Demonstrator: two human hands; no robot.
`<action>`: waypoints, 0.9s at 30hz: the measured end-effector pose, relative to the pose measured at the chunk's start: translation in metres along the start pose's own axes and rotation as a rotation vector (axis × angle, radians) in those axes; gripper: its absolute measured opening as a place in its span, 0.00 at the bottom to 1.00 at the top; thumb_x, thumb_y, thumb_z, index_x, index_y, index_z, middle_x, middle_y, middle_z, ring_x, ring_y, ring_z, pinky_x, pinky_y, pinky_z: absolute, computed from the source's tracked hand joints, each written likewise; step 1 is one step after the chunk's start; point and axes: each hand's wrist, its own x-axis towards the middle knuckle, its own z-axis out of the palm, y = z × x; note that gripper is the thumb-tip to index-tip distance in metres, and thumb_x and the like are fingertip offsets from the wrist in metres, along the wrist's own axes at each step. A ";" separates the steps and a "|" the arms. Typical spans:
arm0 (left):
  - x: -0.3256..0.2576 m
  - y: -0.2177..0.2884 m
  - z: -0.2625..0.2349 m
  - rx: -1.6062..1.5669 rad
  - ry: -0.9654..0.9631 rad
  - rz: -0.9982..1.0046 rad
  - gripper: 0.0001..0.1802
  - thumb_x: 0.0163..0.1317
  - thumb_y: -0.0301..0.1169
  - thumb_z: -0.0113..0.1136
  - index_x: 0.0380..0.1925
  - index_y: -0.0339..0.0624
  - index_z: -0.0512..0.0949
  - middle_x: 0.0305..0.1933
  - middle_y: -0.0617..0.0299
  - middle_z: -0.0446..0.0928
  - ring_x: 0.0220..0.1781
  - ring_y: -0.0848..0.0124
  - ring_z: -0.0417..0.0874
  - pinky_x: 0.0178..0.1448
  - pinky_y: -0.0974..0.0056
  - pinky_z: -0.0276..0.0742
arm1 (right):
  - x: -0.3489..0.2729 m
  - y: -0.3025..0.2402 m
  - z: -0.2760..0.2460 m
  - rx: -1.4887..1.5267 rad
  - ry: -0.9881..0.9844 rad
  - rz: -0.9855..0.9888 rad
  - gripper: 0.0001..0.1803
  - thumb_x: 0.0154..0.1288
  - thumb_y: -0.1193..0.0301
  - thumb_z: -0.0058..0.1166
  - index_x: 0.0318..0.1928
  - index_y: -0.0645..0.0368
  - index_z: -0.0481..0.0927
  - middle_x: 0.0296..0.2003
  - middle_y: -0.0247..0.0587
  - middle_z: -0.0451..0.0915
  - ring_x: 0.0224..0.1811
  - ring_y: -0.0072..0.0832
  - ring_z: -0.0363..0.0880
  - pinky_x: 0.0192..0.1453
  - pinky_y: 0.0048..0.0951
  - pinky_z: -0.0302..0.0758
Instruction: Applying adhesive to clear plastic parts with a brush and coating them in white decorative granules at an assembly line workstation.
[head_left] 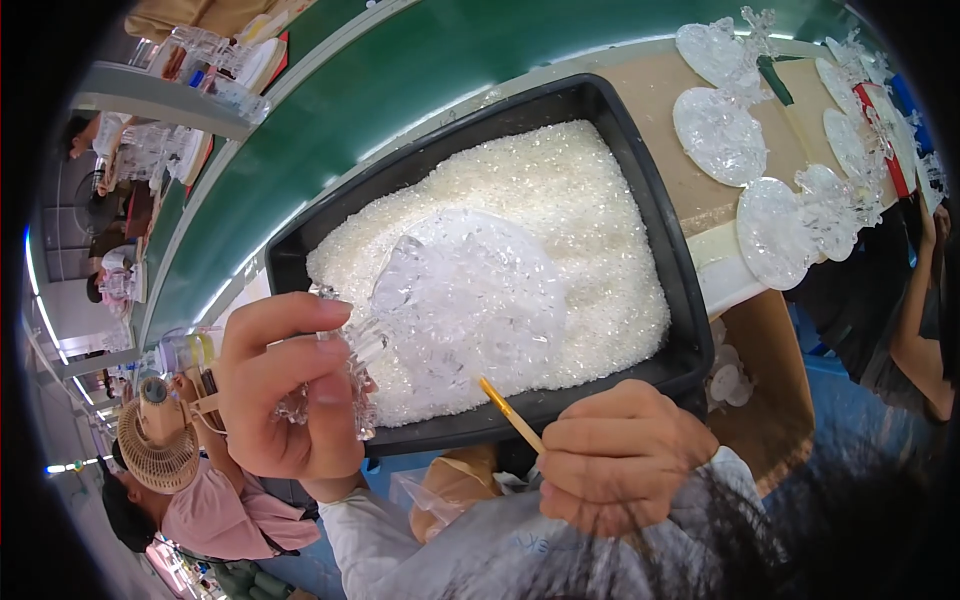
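Head view. Our left hand (290,390) grips the stem of a clear plastic ornament with a round domed body (470,300), holding it tilted over the black rectangular tray (660,230) of white translucent granules (560,200). Our right hand (615,455) is clenched around a thin yellow stick (510,413), its tip near the ornament's lower edge. We judge that keeping the ornament over the tray catches spill. Finished clear ornaments (775,230) lie on the bench beyond; a co-worker's arm (915,340) stands at right, possibly reaching there. A green belt (400,90) runs behind.
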 end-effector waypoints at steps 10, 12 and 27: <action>-0.002 0.000 -0.014 0.218 -0.105 0.078 0.16 0.72 0.41 0.54 0.41 0.37 0.75 0.55 0.30 0.75 0.46 0.57 0.83 0.43 0.65 0.80 | -0.003 0.005 0.002 0.122 0.180 -0.071 0.05 0.48 0.85 0.57 0.25 0.65 0.76 0.30 0.48 0.78 0.25 0.36 0.79 0.22 0.29 0.78; -0.004 -0.002 -0.016 0.123 -0.138 0.048 0.14 0.75 0.39 0.50 0.44 0.38 0.73 0.60 0.28 0.73 0.55 0.50 0.81 0.54 0.58 0.78 | 0.002 0.006 0.001 0.151 0.239 -0.042 0.06 0.47 0.84 0.61 0.27 0.65 0.77 0.30 0.48 0.78 0.24 0.38 0.80 0.25 0.31 0.82; -0.010 -0.003 -0.016 -0.003 -0.017 0.038 0.09 0.69 0.20 0.51 0.47 0.27 0.70 0.44 0.40 0.83 0.36 0.63 0.85 0.43 0.66 0.79 | 0.023 0.008 0.024 0.123 0.408 0.175 0.07 0.50 0.79 0.66 0.31 0.62 0.81 0.31 0.46 0.81 0.24 0.31 0.81 0.26 0.27 0.79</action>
